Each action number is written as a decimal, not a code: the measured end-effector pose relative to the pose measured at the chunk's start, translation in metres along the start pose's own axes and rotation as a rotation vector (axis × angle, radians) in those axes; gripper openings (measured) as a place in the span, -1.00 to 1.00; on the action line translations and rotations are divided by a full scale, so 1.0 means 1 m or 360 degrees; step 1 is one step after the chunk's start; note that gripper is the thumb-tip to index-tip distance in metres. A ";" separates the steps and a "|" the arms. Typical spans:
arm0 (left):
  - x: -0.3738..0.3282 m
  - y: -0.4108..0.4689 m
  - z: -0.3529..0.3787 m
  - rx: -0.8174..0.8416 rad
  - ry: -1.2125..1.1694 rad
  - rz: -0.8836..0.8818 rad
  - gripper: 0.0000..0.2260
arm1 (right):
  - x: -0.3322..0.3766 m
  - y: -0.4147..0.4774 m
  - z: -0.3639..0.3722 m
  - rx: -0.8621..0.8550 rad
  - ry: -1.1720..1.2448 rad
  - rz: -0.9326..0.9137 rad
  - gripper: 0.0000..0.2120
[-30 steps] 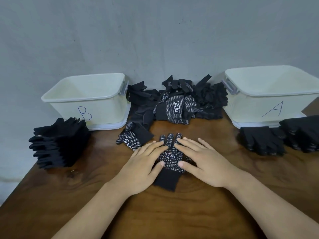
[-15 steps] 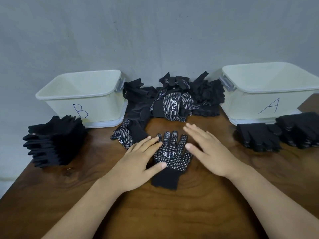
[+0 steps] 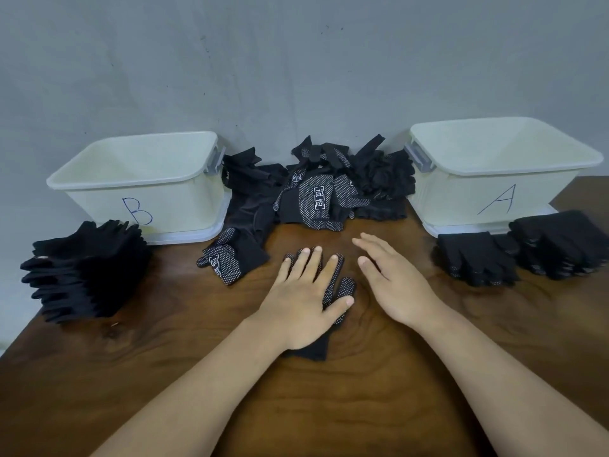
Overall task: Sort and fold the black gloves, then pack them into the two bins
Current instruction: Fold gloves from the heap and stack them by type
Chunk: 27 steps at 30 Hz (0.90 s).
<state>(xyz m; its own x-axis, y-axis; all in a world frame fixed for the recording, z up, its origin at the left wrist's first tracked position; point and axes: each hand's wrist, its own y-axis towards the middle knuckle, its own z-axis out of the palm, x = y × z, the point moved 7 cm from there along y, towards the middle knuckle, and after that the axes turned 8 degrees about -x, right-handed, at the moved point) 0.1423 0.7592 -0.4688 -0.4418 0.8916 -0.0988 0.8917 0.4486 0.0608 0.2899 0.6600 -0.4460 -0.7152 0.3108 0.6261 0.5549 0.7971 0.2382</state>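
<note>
Your left hand presses flat on a dotted glove; your right hand, fingers straight, is just beside. Sliding may bunch it.

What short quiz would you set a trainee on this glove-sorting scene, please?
1. True or false: the left hand lies flat on a dotted glove.
2. Which letter marks the right-hand bin: A, B or C?
3. Is the right hand holding anything?
Key: 1 true; 2 A; 3 no, its fingers are straight and hold nothing.
</note>
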 end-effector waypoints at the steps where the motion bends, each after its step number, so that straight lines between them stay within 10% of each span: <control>1: 0.000 -0.002 0.000 0.0019 0.0003 -0.0016 -0.25 | 0.001 0.000 0.000 0.0004 -0.0012 -0.0010 -0.57; 13: -0.009 -0.009 -0.007 0.0052 -0.0175 -0.0058 -0.24 | 0.002 0.000 -0.001 -0.0007 -0.0023 0.0013 -0.57; 27: 0.081 0.010 -0.052 -0.0941 -0.0960 -0.0282 -0.84 | 0.036 0.067 -0.013 -0.0131 -0.0029 -0.0051 -0.59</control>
<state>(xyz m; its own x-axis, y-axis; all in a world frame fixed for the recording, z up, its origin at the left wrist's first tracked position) 0.1101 0.8389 -0.4246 -0.2922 0.6958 -0.6561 0.5428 0.6855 0.4853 0.3068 0.7181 -0.3975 -0.7402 0.2957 0.6039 0.5642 0.7617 0.3185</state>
